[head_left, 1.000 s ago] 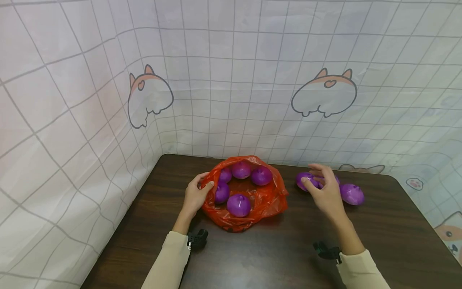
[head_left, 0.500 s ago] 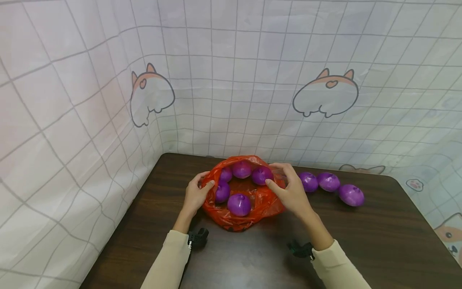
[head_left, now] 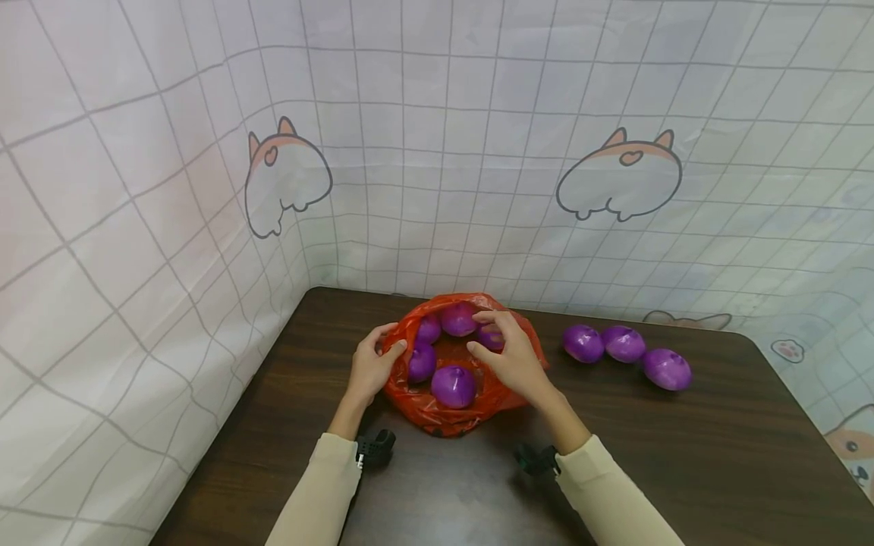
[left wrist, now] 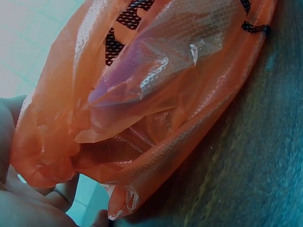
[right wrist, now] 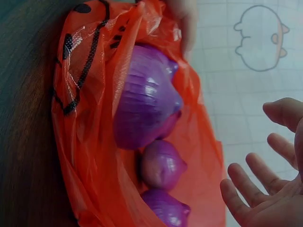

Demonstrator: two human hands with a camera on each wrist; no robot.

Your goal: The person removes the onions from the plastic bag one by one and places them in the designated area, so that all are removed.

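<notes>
Pinching its rim seemingly suited the flimsy-looking bag (head_left: 440,419), as the left grip (head_left: 371,370) did; the right grip (head_left: 514,359) hung spread.

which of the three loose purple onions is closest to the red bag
The leftmost loose onion in the head view; the middle onion and the rightmost onion lie farther from the red bag.
</notes>
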